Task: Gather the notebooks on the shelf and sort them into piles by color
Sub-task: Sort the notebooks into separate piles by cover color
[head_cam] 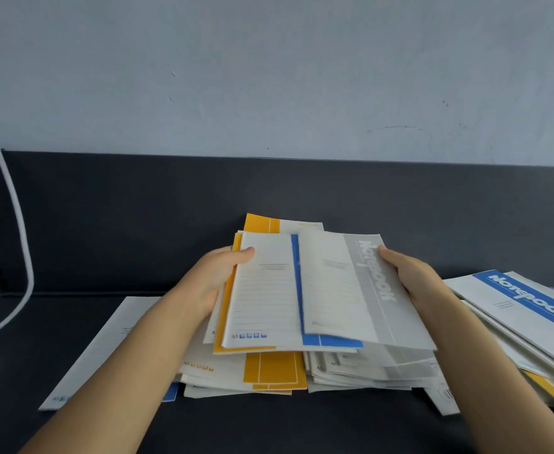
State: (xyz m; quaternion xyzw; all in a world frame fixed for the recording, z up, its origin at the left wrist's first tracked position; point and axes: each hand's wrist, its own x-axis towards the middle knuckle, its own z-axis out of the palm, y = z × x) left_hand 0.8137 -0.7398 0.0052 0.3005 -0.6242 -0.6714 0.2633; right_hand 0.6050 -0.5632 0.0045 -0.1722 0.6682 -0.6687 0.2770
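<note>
**Thin, floppy notebooks fanned between two hands**

The left grip (216, 280) pinches a blue-edged notebook (262, 296) and a yellow notebook (222, 326). The right grip (410, 276) clasps a grey notebook (367, 290). All three are held above the mixed pile (275, 371) on the shelf (269, 427). They look light, soft-covered and probably slick, so they may sag and slide. Take each by a long edge, thumb on top.

Both bare forearms reach in from the near edge of the shelf (302, 424) and converge toward its middle, raised above it. The left hand (215, 278) grips the left side of a small stack of notebooks (262, 296), thumb on top, fingers underneath. The right hand (411, 276) holds the grey notebook (370, 290) by its right edge, thumb on the cover, fingers hidden below.
</note>
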